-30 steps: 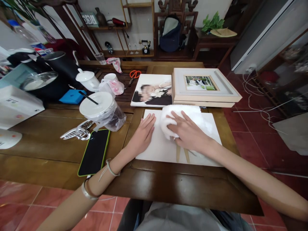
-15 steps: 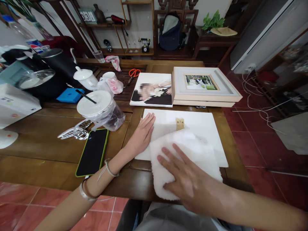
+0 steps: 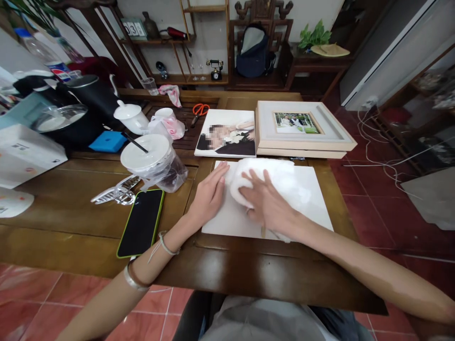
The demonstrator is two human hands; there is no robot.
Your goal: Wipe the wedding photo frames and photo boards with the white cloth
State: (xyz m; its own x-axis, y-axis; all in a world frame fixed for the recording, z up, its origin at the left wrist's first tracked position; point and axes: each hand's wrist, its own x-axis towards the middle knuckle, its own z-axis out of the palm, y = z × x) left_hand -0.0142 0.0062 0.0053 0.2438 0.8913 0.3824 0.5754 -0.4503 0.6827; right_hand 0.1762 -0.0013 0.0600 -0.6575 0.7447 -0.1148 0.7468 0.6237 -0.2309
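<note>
A flat white board (image 3: 227,221) lies on the wooden table in front of me. My left hand (image 3: 209,196) rests on its left edge, fingers stretched out and close together. My right hand (image 3: 265,199) lies on a fluffy white cloth (image 3: 302,182) with fingers spread, pressing it on the far part of the board. The cloth is bunched under the fingers and hides that part of the surface. A small yellowish bit shows below the right wrist; I cannot make out what it is.
Behind the board lie a photo print (image 3: 227,135) and stacked frames (image 3: 307,125). Left of my arm are a phone (image 3: 140,222), a silvery hair clip (image 3: 117,190) and a lidded cup (image 3: 156,161) in a plastic bag. Orange-handled scissors (image 3: 199,111) lie farther back.
My right hand has pushed the cloth away from me, from the board's near edge to its far side. The little metal hanger seen before is now covered. My left hand has stayed in place.
</note>
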